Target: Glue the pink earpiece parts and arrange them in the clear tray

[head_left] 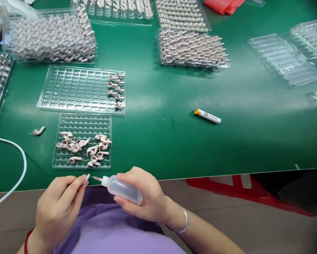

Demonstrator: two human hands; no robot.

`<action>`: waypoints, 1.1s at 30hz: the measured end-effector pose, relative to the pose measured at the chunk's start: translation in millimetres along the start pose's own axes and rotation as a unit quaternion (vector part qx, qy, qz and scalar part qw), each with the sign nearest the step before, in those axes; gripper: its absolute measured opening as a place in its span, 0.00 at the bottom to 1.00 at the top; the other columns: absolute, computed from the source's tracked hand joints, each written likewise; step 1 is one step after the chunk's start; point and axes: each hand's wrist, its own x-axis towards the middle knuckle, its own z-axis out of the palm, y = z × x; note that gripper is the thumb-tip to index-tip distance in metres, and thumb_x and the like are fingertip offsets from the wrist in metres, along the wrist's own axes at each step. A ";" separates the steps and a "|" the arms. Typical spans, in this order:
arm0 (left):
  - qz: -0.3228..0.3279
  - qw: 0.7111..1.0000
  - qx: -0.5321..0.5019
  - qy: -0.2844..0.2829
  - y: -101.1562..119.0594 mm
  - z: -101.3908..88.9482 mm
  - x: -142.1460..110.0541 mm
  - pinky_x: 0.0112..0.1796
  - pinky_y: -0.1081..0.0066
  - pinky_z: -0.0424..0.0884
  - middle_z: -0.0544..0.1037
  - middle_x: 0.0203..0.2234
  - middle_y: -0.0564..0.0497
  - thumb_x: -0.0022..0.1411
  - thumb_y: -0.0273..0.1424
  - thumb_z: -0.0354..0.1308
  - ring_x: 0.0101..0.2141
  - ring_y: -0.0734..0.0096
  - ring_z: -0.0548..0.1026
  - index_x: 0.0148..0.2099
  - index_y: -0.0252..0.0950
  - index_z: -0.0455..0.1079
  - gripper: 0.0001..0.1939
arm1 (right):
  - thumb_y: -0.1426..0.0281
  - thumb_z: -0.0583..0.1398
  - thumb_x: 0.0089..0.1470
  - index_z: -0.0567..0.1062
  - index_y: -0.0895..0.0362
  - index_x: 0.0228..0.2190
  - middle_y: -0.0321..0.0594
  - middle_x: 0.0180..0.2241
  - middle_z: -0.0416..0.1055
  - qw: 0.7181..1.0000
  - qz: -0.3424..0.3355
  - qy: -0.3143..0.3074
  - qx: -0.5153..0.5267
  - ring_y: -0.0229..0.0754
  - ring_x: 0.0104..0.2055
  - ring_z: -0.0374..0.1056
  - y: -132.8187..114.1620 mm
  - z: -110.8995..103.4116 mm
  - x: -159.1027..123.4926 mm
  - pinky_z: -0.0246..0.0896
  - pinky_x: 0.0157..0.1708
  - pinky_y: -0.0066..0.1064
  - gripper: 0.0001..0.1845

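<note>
My left hand (60, 204) pinches a small beige earbud shell (86, 179) between thumb and fingers, near the table's front edge. My right hand (145, 197) is wrapped round a translucent needle-tip squeeze bottle (123, 188), tilted so its thin tip points left at the shell. The tip is close to the shell; whether they touch I cannot tell. Just beyond my hands, a small clear tray (81, 121) carries several loose earbud shells (75, 146). A single stray shell (38, 131) lies on the table left of that tray.
Behind stands a larger clear tray (76, 88) with several shells in its right columns. Filled trays (49, 35) are stacked back left, others (192, 47) back centre. A white marker-like stick (208, 116) lies to the right. A white cable (23, 165) curves at left; a red stool (237, 190) stands below the edge.
</note>
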 end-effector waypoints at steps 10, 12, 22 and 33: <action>0.002 1.000 0.002 0.001 -0.5 -2.1 -0.5 0.35 0.70 0.70 0.76 0.31 0.50 0.57 0.19 0.64 0.29 0.71 0.74 0.47 0.33 0.73 0.15 | 0.69 0.62 0.54 0.66 0.58 0.50 0.42 0.31 0.75 1.000 -0.003 0.002 -0.002 0.40 0.26 0.65 -0.4 -0.2 1.7 0.64 0.26 0.32 0.21; 0.000 1.000 0.001 0.000 -0.6 -2.2 -0.7 0.35 0.70 0.70 0.76 0.31 0.50 0.57 0.20 0.64 0.29 0.71 0.74 0.47 0.33 0.73 0.15 | 0.68 0.62 0.54 0.66 0.58 0.50 0.42 0.31 0.75 1.000 -0.001 0.002 -0.005 0.40 0.26 0.65 -0.4 -0.3 1.1 0.64 0.26 0.32 0.21; -0.014 1.000 -0.006 0.003 -1.2 -1.4 1.3 0.35 0.70 0.70 0.77 0.31 0.51 0.57 0.21 0.64 0.29 0.72 0.75 0.46 0.34 0.74 0.13 | 0.68 0.62 0.53 0.66 0.56 0.50 0.41 0.32 0.75 1.000 0.007 -0.001 -0.002 0.39 0.26 0.65 0.4 -1.0 0.0 0.64 0.26 0.32 0.23; -0.393 0.841 -0.361 -0.095 29.2 2.6 -22.5 0.30 0.74 0.77 0.83 0.28 0.50 0.55 0.38 0.66 0.28 0.66 0.80 0.37 0.40 0.80 0.09 | 0.77 0.60 0.52 0.64 0.55 0.54 0.45 0.40 0.72 0.992 0.088 0.005 0.090 0.42 0.39 0.70 -14.3 6.1 -7.1 0.70 0.37 0.33 0.27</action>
